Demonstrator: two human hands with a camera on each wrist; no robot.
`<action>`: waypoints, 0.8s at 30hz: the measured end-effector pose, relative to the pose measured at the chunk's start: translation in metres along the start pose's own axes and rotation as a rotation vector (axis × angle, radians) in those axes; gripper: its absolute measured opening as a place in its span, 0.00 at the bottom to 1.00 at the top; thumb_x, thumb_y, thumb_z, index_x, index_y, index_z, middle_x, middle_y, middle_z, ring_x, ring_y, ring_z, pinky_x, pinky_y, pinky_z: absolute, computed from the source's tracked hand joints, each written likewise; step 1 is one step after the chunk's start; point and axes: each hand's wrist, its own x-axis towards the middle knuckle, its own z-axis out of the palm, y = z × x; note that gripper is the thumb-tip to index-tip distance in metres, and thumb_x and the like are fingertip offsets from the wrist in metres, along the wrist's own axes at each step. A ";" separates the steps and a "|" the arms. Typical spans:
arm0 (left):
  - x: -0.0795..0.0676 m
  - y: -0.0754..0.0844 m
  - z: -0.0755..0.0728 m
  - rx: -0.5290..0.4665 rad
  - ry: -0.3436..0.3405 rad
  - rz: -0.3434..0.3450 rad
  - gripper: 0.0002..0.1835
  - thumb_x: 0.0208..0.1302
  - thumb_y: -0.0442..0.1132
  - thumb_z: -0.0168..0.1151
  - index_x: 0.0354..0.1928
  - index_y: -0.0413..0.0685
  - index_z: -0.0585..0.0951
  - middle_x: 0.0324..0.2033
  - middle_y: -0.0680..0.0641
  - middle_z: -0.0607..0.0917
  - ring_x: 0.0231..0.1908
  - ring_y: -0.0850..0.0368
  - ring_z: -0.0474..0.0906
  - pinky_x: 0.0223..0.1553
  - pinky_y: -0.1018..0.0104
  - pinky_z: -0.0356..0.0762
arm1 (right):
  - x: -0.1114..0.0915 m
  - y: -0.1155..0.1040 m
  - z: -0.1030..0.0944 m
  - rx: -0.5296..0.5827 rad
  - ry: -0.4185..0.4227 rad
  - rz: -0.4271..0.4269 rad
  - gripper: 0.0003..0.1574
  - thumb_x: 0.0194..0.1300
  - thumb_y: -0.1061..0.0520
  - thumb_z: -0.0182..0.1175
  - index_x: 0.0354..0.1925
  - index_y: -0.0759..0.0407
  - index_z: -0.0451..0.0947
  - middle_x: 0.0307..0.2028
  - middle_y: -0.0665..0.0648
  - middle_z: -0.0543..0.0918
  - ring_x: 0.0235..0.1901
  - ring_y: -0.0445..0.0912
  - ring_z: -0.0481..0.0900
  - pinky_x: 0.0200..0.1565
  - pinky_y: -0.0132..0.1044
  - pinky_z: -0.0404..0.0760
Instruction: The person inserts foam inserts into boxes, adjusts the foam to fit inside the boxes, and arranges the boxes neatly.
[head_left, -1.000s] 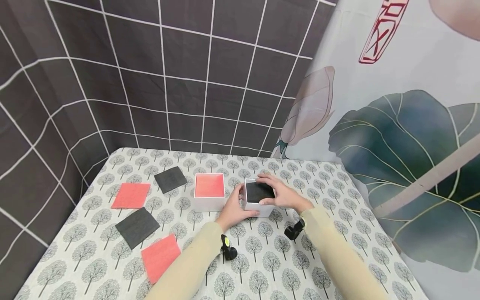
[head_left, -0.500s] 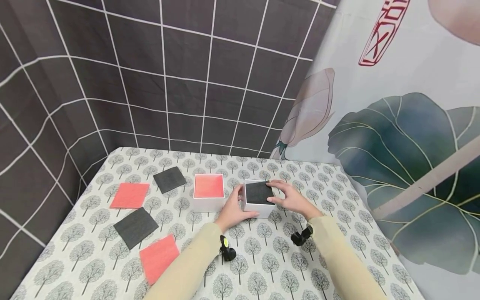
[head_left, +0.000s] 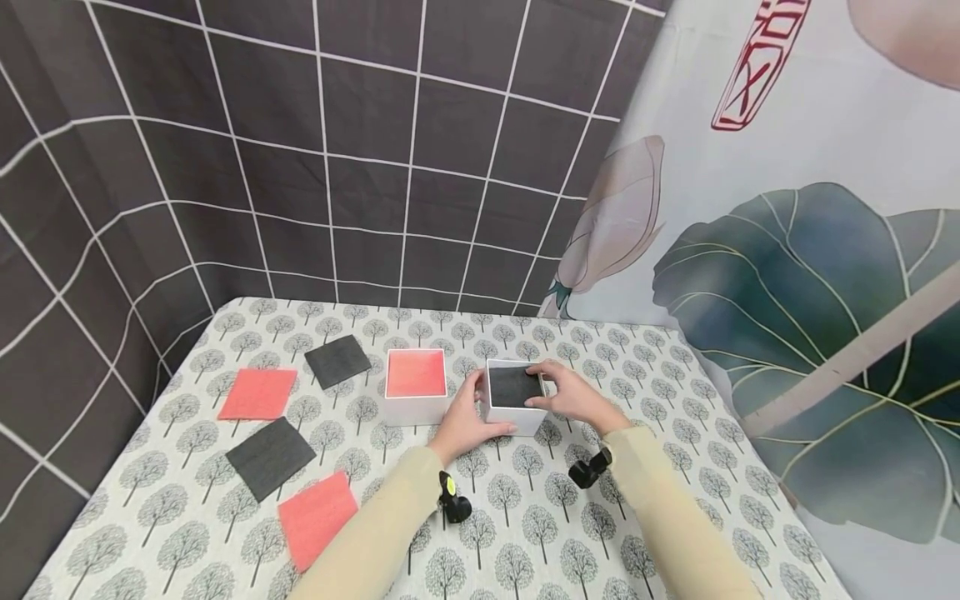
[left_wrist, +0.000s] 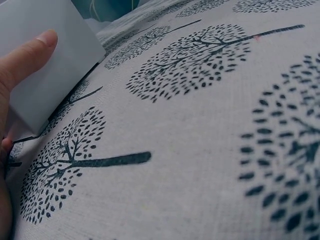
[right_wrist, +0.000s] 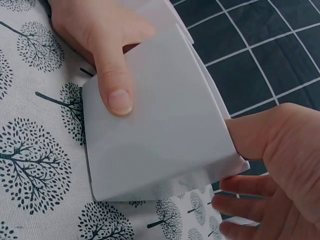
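Observation:
A white open-topped box (head_left: 517, 422) stands on the table with a black square of cloth or paper (head_left: 510, 387) inside its mouth. My left hand (head_left: 463, 427) holds the box from the left, its thumb lying along the front wall and its other fingers mostly hidden behind the left side. My right hand (head_left: 573, 397) reaches over the right rim, thumb and index fingertip on the black square. In the right wrist view, the right thumb passes over the rim while several fingers (right_wrist: 245, 206) stay outside the box (right_wrist: 160, 115).
A second white box (head_left: 416, 410), its inside red, stands just left of my left hand. Farther left lie two red squares (head_left: 258, 393) (head_left: 318, 518) and two black squares (head_left: 338, 361) (head_left: 271, 457) on the tree-print cloth (head_left: 180, 500). A dark checked curtain (head_left: 375, 192) hangs behind.
My right hand has drawn back from across the box's mouth to its right side, then shifted slightly left onto the black square. My left hand keeps its hold on the box.

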 end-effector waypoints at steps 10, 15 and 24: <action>0.002 -0.001 0.000 0.012 0.005 0.024 0.60 0.33 0.57 0.78 0.69 0.51 0.55 0.55 0.52 0.70 0.52 0.52 0.69 0.54 0.54 0.70 | 0.003 -0.007 0.003 -0.016 0.006 0.098 0.35 0.48 0.56 0.72 0.54 0.63 0.73 0.52 0.63 0.76 0.49 0.59 0.75 0.51 0.53 0.74; 0.003 -0.002 0.001 0.021 0.005 0.017 0.61 0.32 0.58 0.77 0.69 0.52 0.54 0.56 0.52 0.70 0.53 0.53 0.69 0.54 0.55 0.70 | 0.005 -0.007 0.004 -0.006 -0.010 0.102 0.34 0.48 0.57 0.71 0.54 0.64 0.73 0.52 0.64 0.75 0.48 0.58 0.75 0.50 0.52 0.75; 0.002 -0.004 0.001 0.023 0.005 0.012 0.61 0.32 0.57 0.77 0.70 0.52 0.54 0.57 0.51 0.69 0.53 0.52 0.70 0.55 0.54 0.70 | 0.007 -0.006 0.008 0.045 -0.032 0.160 0.33 0.49 0.59 0.70 0.54 0.62 0.73 0.54 0.63 0.74 0.48 0.57 0.74 0.50 0.51 0.75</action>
